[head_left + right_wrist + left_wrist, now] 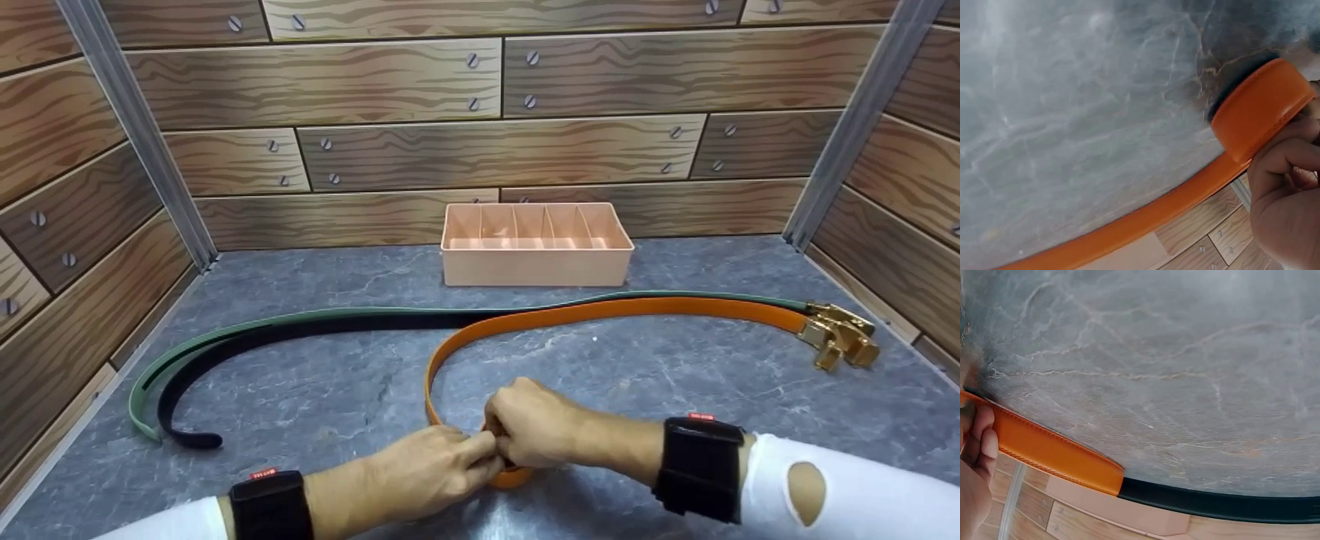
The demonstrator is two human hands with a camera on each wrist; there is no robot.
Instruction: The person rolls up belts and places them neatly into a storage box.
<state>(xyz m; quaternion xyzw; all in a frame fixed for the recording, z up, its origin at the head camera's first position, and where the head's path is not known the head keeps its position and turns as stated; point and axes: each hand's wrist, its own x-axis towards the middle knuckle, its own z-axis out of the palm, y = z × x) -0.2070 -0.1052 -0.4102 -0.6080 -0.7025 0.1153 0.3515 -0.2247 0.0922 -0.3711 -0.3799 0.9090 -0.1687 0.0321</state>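
An orange belt curves across the grey marbled table, its front end bent into a loop at my hands. My left hand pinches the belt at the loop, thumb and fingers on the orange strap in the left wrist view. Close against it, my right hand grips the same loop with curled fingers. The fingers hide the loop's inside. Behind my hands lie a black belt and a green belt, their ends curving round at the left.
Gold buckles sit bunched at the belts' right ends. A pink divided box stands at the back, near the wood-patterned wall. Similar panels and grey corner posts enclose the table's sides.
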